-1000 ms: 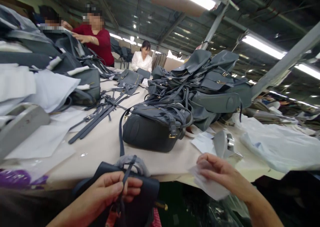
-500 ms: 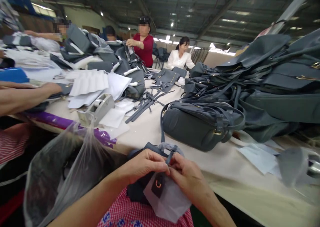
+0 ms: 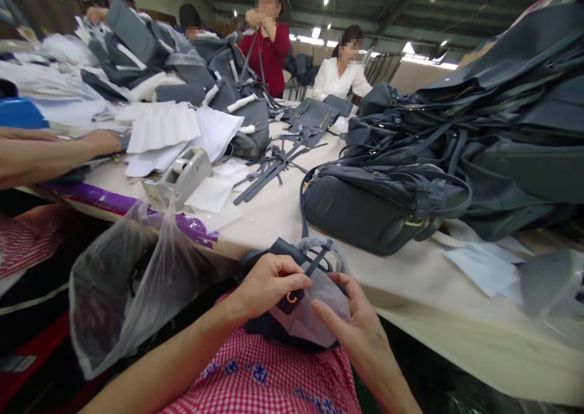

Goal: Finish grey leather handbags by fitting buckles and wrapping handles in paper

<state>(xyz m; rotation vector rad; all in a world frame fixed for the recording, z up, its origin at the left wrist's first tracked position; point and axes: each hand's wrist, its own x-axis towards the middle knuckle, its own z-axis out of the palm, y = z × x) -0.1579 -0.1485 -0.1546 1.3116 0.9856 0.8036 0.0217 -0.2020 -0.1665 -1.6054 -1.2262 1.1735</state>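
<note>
A dark blue-grey bag (image 3: 283, 248) lies in my lap against the table edge. My left hand (image 3: 274, 283) is closed, thumb and finger pinching a narrow strap (image 3: 319, 259) that rises from it. Just under those fingertips hangs a dark tab with a gold-coloured ring (image 3: 291, 298). My right hand (image 3: 349, 310) has thumb and fingers apart beside a translucent white sheet (image 3: 314, 320), which covers part of the bag. Whether its fingers touch the sheet is hard to tell. Behind the strap shows a clear plastic-wrapped loop (image 3: 337, 253).
A finished-looking bag (image 3: 356, 207) stands on the table (image 3: 274, 219), a large bag pile (image 3: 515, 128) right of it. Left are a tape dispenser (image 3: 177, 180), loose straps (image 3: 264, 180), white sheets (image 3: 159, 134) and a hanging plastic bag (image 3: 114, 292). A co-worker's arm (image 3: 59, 155) reaches in; others work across.
My right hand has let go of the strap and spread its fingers to the right. My left hand keeps its pinch. Across the table, the person in red has raised both hands with straps.
</note>
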